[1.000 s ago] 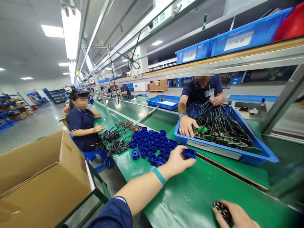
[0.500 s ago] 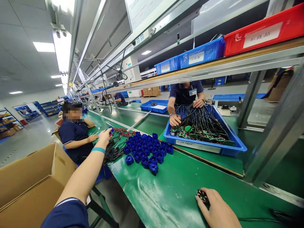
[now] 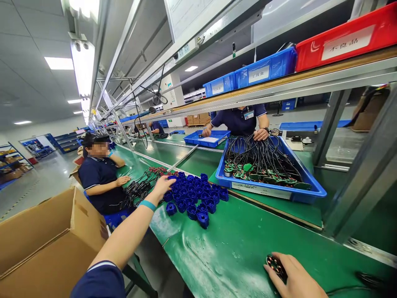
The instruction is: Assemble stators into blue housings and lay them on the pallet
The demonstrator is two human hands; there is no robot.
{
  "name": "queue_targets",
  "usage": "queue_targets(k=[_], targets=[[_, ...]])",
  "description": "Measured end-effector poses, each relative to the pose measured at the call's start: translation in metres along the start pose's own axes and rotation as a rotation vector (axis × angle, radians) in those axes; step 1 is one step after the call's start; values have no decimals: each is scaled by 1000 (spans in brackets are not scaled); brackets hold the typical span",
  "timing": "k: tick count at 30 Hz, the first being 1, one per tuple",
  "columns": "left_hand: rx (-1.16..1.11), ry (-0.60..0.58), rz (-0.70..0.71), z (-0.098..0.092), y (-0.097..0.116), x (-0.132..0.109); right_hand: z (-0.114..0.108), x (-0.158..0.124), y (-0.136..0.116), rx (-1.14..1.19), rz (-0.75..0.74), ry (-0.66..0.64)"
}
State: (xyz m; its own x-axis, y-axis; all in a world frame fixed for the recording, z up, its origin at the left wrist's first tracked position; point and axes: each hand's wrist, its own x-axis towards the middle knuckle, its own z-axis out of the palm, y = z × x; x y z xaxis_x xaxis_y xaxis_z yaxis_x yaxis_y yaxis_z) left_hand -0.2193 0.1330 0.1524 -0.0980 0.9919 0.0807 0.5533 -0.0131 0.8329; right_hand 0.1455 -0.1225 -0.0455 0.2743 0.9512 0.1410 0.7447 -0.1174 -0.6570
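Note:
My left hand [image 3: 163,186] reaches over the left edge of a pile of blue plastic housings [image 3: 192,192]. Its fingers are bent around a blue housing [image 3: 171,177], mostly hidden and hard to tell from the pile behind. Low on the right, my right hand [image 3: 293,273] pinches a round coil part with copper windings [image 3: 274,265] between thumb and fingers, just above the green mat. A black cable [image 3: 350,288] runs out to the right from under this hand. Black-cabled parts [image 3: 139,188] lie beside my left hand.
Across the bench, a blue tray [image 3: 269,190] holds cabled circuit boards; a co-worker [image 3: 238,120] stands behind it. Another person [image 3: 101,178] sits at the left. A cardboard box [image 3: 37,244] stands at the lower left. Blue bins [image 3: 266,68] and a red bin [image 3: 362,39] line the shelf above.
My left hand has moved right, from above the cabled parts to the edge of the blue pile. My right hand has shifted slightly right and down. The co-worker's hand has moved to the farther tray.

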Motion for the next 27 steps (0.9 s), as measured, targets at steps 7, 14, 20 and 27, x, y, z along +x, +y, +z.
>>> queue_targets(k=[7, 14, 20, 27], targets=[[62, -483, 441, 169, 4, -89, 3, -1, 14, 18, -7, 29], [106, -558, 678, 267, 16, -166, -36, -7, 19, 69, 47, 333], [-85, -701, 743, 270, 4, -184, -56, -14, -18, 136, -60, 446], [-57, -718, 1025, 266, 2, -186, -45, -17, -24, 135, -48, 367]])
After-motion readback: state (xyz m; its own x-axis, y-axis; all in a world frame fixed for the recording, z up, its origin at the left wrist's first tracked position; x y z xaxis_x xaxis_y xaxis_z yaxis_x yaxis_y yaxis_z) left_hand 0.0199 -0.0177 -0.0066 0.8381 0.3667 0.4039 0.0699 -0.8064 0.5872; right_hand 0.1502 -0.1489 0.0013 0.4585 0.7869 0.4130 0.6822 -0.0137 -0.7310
